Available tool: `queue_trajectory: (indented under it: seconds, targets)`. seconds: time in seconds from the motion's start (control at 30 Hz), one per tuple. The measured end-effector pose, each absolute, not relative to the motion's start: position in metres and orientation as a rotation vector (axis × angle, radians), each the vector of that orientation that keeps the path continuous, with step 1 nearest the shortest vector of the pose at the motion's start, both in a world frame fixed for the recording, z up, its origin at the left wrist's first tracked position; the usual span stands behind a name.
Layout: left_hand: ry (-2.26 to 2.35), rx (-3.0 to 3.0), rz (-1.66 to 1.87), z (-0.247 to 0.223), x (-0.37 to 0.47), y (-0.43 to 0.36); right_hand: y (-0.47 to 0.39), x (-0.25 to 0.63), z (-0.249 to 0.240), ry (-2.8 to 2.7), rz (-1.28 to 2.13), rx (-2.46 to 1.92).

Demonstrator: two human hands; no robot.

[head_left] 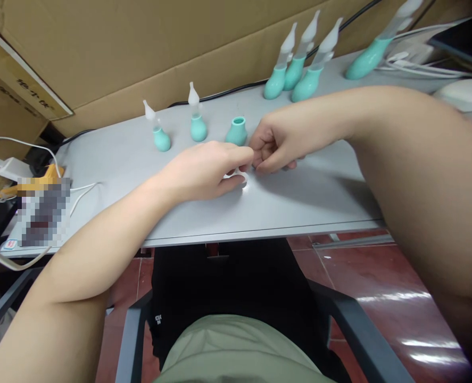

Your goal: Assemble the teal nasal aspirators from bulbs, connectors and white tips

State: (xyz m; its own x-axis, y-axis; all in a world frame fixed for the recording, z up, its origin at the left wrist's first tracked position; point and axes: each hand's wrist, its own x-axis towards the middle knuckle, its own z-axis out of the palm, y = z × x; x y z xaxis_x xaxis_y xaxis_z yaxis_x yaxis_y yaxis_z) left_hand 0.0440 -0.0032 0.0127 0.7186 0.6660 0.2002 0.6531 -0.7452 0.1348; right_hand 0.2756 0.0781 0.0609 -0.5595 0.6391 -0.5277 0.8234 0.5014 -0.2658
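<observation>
My left hand (214, 169) is closed, with a small whitish, partly clear plastic piece (241, 175) between thumb and fingers, low over the desk. Right beside it, my right hand (278, 146) has its fingers curled in, and anything inside them is hidden. Just behind both hands stands a teal rubber bulb (237, 131) with an open neck and no tip on it. Farther left are two complete nasal aspirators, one leaning (162, 138) and one nearly upright (198, 127), each a teal bulb with a clear neck and white tip.
Three more nasal aspirators (307, 85) stand grouped at the back right, and another (367, 57) tilts beyond them. A black cable (228, 91) runs along the cardboard wall (159, 48). A blurred-out object (46, 213) and white cables (80, 189) lie on the grey desk's (204, 218) left end.
</observation>
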Motion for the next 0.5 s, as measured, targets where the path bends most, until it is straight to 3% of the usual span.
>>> queue_trajectory:
  seconds: [0.3,0.5]
  targets:
    - [0.962,2.668,0.521,0.012,0.032,0.003,0.089,0.292,0.063,2.516,-0.839,1.213]
    - [1.007,2.197,1.054,0.0,0.022,0.025,0.079,0.291,0.051,3.177,-1.785,1.007]
